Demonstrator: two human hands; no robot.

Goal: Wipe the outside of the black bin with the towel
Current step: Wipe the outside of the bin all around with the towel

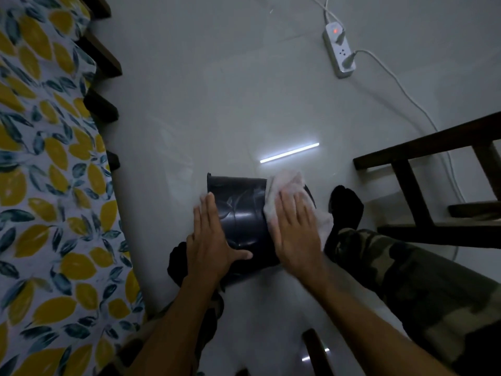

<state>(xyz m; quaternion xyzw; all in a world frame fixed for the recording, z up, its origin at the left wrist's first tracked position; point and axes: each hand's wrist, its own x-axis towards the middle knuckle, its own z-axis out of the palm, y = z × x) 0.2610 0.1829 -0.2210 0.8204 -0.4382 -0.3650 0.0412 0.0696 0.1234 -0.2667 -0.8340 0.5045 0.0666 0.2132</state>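
At the far left a bed point(40, 164) with a leaf-print sheet runs down the frame, well clear of the work; the bin point(241, 213) lies on its side on the pale floor point(217, 90) between the person's legs, one dark sock point(177, 263) at its near left and the other sock point(345, 206) just right of it; the left hand point(210, 240) rests flat on the bin's left flank, fingers straight and close together, thumb spread across the wall, steadying rather than gripping; the right hand point(296, 226) lies flat with fingers slightly fanned, pressing the towel point(287, 191) against the bin's right side. Judging by this, wiping is underway: the top and right of the wall are being covered (streaks show on the glossy middle, though dim light hides whether it is clean), while the underside against the floor probably remains, needing a roll. Further right, a dark wooden frame point(423, 169) stands near the leg and could crowd the elbow; a power strip point(339, 51) with its cables lies well apart at the back.
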